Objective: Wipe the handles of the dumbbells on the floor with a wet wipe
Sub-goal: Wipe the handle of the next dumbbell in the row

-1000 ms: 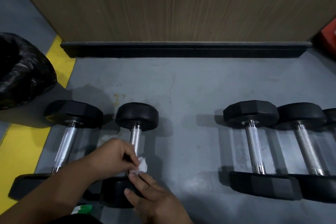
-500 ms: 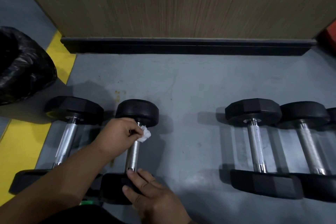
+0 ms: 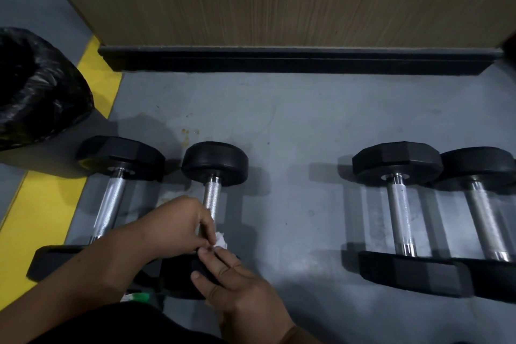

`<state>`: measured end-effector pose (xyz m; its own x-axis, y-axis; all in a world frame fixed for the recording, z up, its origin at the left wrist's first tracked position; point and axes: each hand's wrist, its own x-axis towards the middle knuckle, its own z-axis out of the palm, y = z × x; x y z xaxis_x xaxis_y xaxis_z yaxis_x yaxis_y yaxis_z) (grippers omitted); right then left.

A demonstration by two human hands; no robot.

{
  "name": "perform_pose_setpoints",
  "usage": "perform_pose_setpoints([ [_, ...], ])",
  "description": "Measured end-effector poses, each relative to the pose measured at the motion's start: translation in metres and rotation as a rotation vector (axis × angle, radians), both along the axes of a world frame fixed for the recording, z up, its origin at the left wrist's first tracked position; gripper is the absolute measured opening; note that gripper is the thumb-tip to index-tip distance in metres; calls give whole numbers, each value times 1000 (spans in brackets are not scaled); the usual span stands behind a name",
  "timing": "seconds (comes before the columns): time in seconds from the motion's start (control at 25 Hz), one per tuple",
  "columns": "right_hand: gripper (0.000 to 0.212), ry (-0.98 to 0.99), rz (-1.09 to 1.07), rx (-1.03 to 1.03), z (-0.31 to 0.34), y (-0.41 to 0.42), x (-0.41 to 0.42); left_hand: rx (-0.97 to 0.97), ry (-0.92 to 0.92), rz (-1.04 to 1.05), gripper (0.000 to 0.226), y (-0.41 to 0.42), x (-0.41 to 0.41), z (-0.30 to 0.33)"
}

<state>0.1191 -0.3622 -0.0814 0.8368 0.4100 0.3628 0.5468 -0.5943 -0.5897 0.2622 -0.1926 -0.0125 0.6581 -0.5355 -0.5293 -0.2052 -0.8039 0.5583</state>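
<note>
A crumpled black plastic bag (image 3: pixel 36 86) is seen at the far left, beside a yellow floor stripe (image 3: pixel 42 212). On the grey floor (image 3: pixel 293 134), a black hexagonal-headed dumbbell with a chrome handle (image 3: pixel 110 204) lies just left of a black round-headed dumbbell with a knurled chrome handle (image 3: pixel 212 198). The lower end of that handle is gripped by the left hand (image 3: pixel 178 223), with a white wet wipe (image 3: pixel 220 240) pinched against it. The near head is touched by straight fingers of the right hand (image 3: pixel 237 285). Two more black dumbbells (image 3: pixel 402 220) lie well apart, at right.
</note>
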Motion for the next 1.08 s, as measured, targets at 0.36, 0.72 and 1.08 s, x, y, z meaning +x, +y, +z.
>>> perform_pose_setpoints([
  [0.36,47,-23,-26,-3,8,7,1,25,-461,166,13,-21,23,-27],
  [0.72,57,29,18,16,14,11,3,118,-75,102,18,-7,-2,-5],
  [1.08,38,-9,-10,-13,9,17,1,-45,-403,106,18,-9,28,-10],
])
